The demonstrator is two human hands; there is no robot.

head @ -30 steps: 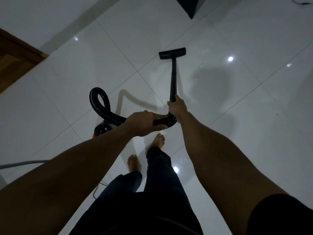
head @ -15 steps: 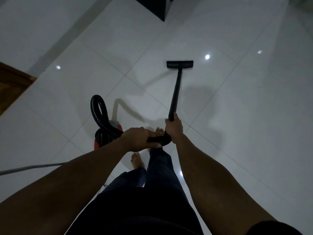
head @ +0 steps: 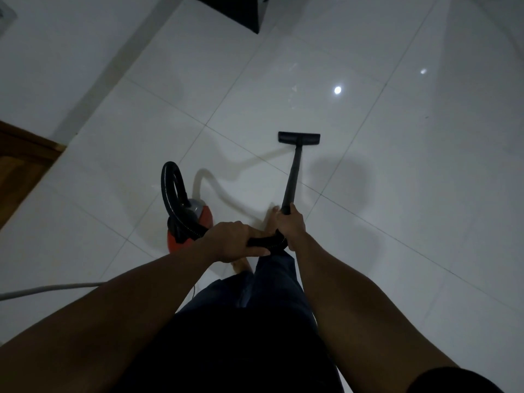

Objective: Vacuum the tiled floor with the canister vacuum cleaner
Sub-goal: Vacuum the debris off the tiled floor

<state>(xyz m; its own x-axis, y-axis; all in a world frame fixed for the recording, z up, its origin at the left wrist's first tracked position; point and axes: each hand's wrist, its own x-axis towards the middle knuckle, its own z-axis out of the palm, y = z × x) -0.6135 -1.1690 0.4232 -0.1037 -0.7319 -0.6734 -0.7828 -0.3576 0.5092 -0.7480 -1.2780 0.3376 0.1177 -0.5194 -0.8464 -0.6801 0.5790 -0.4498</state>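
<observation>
Dark trousers [head: 255,321] at bottom centre of frame. Left hand [head: 231,241] wrapped around black ribbed hose [head: 170,194], centre frame. Right hand [head: 289,225] gripping lower end of wand [head: 292,177], just right of left hand. Red canister [head: 195,222] on floor left of hands, hose looping above it. Floor head [head: 299,138] flat on white tiled floor [head: 397,194], above centre. Grey cable [head: 42,290] at left edge. Dark furniture corner [head: 241,12] at top.
</observation>
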